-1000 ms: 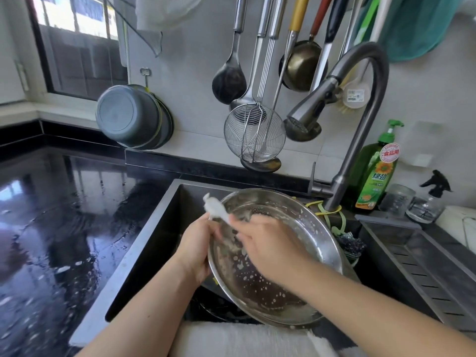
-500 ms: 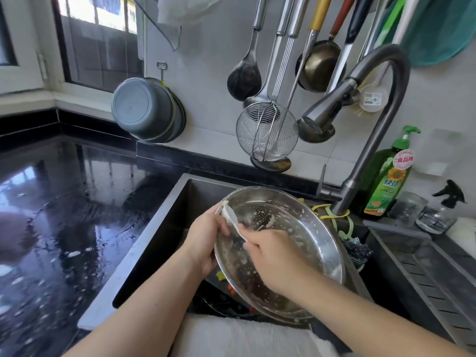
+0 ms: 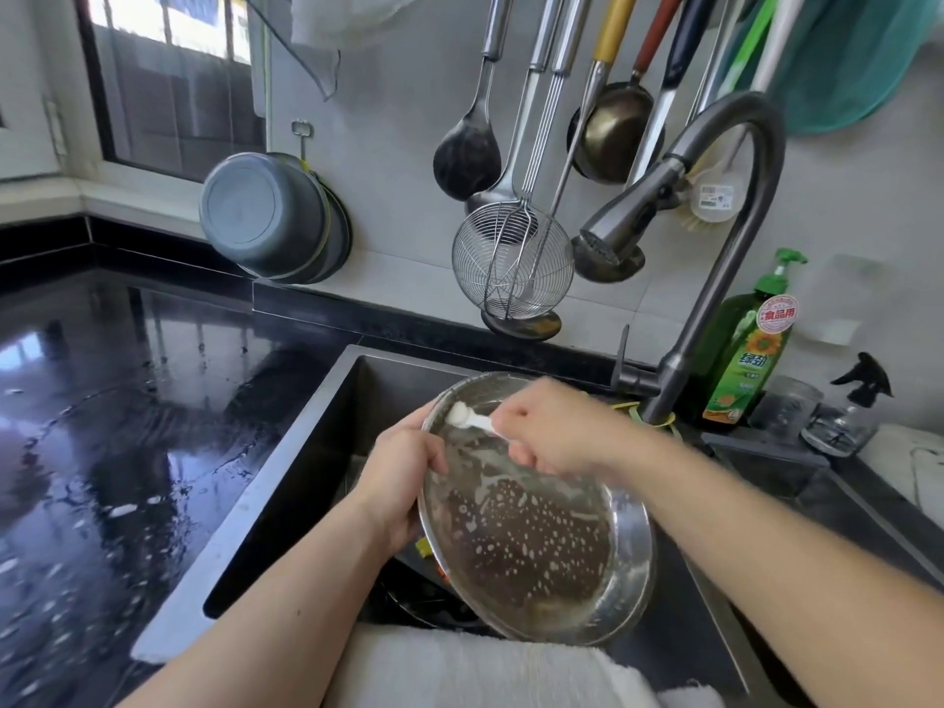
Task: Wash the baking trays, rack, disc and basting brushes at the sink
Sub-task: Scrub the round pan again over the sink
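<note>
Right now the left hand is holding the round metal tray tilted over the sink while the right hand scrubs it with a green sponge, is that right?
Not quite: the head view shows the right hand scrubbing with a white brush, not a green sponge. The left hand does hold the round metal tray tilted over the sink.

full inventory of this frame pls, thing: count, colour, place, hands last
round tray: 1, steel, soapy, tilted over the sink
brush: 1, white, at the tray's upper rim
sink: 1, dark steel, centre
tap: 1, grey, behind the sink on the right
soap bottle: 1, green, right of the tap
spray bottle: 1, clear with black head, far right
basins: stacked, grey, hung on the wall
wire skimmer: 1, steel, hung among ladles
worktop: 1, black, wet, left
towel: 1, white, sink's front edge
left hand: grips the tray's left rim
right hand: holds the brush
</note>
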{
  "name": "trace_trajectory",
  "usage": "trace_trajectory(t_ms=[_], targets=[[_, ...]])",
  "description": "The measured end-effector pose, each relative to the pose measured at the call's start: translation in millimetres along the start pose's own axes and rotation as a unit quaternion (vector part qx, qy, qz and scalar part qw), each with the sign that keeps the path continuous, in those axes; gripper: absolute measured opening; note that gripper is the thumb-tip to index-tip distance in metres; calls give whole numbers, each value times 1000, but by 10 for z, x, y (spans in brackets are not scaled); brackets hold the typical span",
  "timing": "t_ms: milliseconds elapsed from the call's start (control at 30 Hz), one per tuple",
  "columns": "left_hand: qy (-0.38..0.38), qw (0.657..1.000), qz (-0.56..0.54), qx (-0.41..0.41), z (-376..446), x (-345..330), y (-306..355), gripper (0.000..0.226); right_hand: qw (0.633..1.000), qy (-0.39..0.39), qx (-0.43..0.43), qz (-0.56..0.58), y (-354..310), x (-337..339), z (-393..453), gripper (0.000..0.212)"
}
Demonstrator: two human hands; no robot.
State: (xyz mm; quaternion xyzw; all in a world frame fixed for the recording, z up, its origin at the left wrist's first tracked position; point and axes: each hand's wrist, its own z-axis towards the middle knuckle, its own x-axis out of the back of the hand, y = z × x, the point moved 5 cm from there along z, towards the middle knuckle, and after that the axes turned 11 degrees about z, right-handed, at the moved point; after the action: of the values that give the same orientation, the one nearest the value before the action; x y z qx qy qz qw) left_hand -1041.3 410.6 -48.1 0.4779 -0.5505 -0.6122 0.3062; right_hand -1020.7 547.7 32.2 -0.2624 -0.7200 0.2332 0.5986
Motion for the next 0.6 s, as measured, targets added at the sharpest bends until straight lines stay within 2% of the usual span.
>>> trace_trajectory(t_ms=[67, 133, 233, 300, 367, 467, 600], targets=[[-7, 1000, 30, -2, -16, -31, 4, 83, 998, -63, -20, 24, -148, 143, 6, 28], [-10, 999, 46, -1, -29, -53, -1, 84, 993, -81, -8, -87, -264, 184, 90, 32], [-7, 998, 57, 5, -57, -62, 2, 88, 950, 1, 19, -311, -309, 297, 327, 29], [-4, 998, 65, 7, -68, -58, 14, 90, 916, 63, 17, -395, -221, 484, 410, 23], [0, 998, 59, 8, -64, -38, 28, 92, 884, 84, -5, -459, -87, 668, 413, 13], [-3, 999, 51, 10, -43, -44, 16, 92, 866, 67, -18, -495, 1, 743, 388, 9], [-19, 997, 69, 10, -61, -90, -8, 89, 880, -4, 131, -456, -308, 420, 359, 36]])
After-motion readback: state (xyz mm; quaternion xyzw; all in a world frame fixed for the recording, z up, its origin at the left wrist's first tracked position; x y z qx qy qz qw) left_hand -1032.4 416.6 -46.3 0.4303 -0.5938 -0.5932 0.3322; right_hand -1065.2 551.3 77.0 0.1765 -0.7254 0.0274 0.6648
